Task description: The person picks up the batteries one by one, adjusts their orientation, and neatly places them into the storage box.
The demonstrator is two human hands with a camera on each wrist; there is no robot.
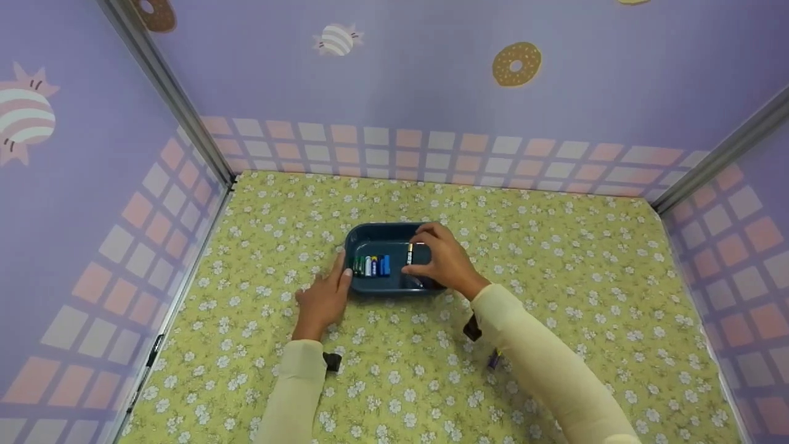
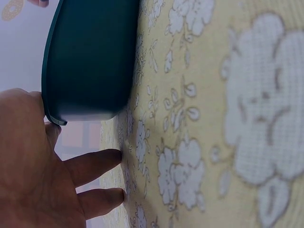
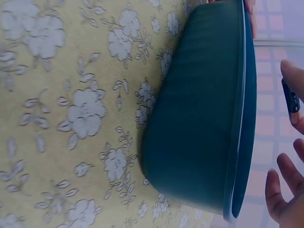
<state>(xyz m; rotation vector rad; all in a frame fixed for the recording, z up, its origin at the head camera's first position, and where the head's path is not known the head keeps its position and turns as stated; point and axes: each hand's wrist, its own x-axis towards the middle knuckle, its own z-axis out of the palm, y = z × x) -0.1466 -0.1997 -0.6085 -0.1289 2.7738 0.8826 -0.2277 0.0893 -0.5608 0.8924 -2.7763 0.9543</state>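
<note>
A dark teal plastic basin (image 1: 394, 288) stands on the flowered cloth. Inside, at its left, several batteries (image 1: 373, 266) in green, white and blue lie side by side in a row. My right hand (image 1: 449, 262) is over the basin's right part, pinching a battery (image 1: 410, 254) by its ends between thumb and finger. In the right wrist view this battery (image 3: 290, 97) is dark with a copper-coloured end, above the rim. My left hand (image 1: 325, 295) touches the basin's left rim, its thumb at the edge. Two outstretched fingers (image 2: 97, 166) reach down to the cloth.
A purple and yellow battery-like piece (image 1: 495, 359) lies on the cloth by my right sleeve, partly covered by it. Purple panels (image 1: 425, 92) with pink and white squares enclose the cloth at the back and sides. Metal posts (image 1: 179, 105) stand at the corners.
</note>
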